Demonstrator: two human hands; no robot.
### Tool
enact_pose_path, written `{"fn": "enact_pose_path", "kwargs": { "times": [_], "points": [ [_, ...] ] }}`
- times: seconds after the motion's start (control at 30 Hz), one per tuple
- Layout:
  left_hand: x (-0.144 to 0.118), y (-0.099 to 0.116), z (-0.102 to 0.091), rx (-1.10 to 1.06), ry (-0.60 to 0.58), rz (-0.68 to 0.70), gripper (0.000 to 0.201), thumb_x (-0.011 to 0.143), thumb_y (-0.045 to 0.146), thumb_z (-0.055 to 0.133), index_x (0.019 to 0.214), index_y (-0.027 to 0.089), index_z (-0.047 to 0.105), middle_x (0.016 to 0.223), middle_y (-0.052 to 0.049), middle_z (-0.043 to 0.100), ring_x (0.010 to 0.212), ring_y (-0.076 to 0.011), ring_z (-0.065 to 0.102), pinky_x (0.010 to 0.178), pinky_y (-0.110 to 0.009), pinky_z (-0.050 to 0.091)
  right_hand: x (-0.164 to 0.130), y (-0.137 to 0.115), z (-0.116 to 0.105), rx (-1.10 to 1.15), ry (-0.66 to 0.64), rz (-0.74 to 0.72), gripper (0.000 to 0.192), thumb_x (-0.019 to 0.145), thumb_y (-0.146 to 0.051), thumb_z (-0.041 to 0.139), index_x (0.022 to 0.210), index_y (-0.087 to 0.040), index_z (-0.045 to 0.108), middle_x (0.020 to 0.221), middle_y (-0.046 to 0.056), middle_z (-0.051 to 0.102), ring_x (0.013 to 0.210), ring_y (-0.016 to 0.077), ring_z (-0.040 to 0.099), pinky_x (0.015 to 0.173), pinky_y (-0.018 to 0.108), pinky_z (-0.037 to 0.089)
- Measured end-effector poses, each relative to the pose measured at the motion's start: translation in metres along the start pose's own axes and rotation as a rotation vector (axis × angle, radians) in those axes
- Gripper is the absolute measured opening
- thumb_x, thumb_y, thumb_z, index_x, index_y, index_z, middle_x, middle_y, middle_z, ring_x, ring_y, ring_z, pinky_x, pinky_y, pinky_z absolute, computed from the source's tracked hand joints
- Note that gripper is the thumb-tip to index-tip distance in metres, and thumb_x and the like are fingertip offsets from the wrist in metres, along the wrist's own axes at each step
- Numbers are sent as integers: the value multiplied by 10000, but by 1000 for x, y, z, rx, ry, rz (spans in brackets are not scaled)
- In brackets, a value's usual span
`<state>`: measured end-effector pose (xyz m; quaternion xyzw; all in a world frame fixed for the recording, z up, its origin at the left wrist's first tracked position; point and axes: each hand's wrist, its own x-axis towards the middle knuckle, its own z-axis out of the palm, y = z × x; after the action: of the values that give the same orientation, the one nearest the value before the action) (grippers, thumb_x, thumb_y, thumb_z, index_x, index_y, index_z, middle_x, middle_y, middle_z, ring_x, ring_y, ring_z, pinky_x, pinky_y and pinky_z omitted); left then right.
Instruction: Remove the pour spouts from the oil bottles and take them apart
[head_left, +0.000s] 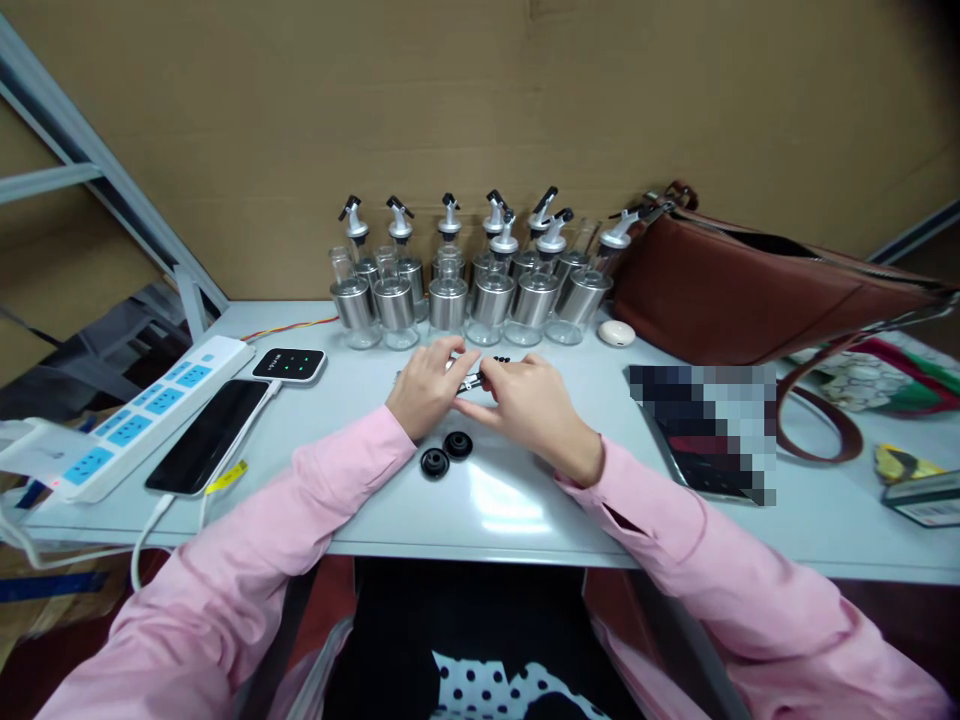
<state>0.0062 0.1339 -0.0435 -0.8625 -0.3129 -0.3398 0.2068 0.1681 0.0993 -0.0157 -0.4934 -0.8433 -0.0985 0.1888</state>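
My left hand [430, 388] and my right hand [527, 402] meet over the middle of the table, fingers closed on a small black-and-silver pour spout [471, 382]. Most of that spout is covered by the fingers. Nearer to me lie two round black rubber stoppers, one [458, 445] just behind the other [434, 463]. Small black pieces [501, 359] show beyond my right fingers. Behind my hands stand several glass bottles with steel bands [448, 302]. Some carry silver spouts with black flaps [504, 240]; the front left ones have bare necks.
To the left are a power strip [142, 425], a phone [214, 440] with a white cable and a small black device [289, 365]. A brown bag [720, 290], a white round case [616, 333] and a dark flat packet [697, 430] lie right. Cardboard [480, 100] stands behind.
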Motion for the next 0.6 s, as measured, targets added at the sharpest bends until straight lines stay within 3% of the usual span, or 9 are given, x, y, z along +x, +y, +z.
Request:
{"fn": "enact_pose_path", "kwargs": {
  "times": [0.13,0.3,0.6],
  "points": [
    [2,4,-1,-42,-45,-38,306,856,102,346,1135,118,471,1066,-137,514,949,-210,517,738,-323,423,-1,-3,0,-16,17,63,392,845,-490,430,869,-118,550,712,64,653,589,176,544,640,296,253],
    [6,8,-3,23,-218,60,128,825,199,427,776,135,527,735,-65,542,703,-197,521,659,-335,360,0,-2,-1,-49,-83,77,274,793,-369,409,817,-120,520,628,74,623,539,187,518,636,307,246],
    [9,11,-8,23,-223,136,137,808,173,393,704,149,480,687,-52,511,640,-187,473,650,-320,325,-2,0,-9,-92,-203,-10,304,817,-348,348,883,-91,496,562,58,572,491,178,474,620,299,233]
  ]
}}
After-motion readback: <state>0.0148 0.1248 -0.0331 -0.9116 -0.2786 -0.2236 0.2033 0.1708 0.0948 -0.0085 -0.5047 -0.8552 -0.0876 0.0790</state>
